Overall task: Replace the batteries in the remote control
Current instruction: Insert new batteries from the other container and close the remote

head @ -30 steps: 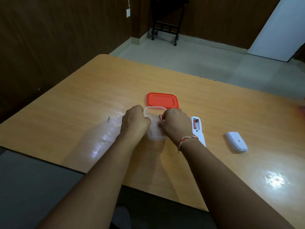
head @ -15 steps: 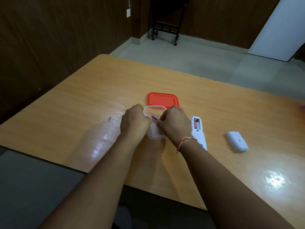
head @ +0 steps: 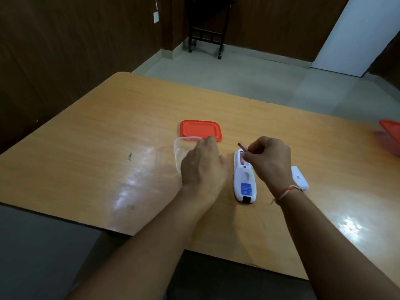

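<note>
A white remote control lies face down on the wooden table, its battery bay open at the far end with one battery inside. My right hand hovers over that bay, pinching a copper-coloured battery between thumb and fingers. The white battery cover lies to the right, partly hidden by my right wrist. My left hand rests on a clear plastic container left of the remote, fingers curled on its rim. The container's orange lid lies flat just behind it.
Another orange-lidded container shows at the table's right edge. A small dark speck lies on the table to the left. A black wheeled stand is on the floor beyond the table.
My right hand has come out of the clear container with a battery and moved right, over the remote's open bay. My left hand stays on the container.
</note>
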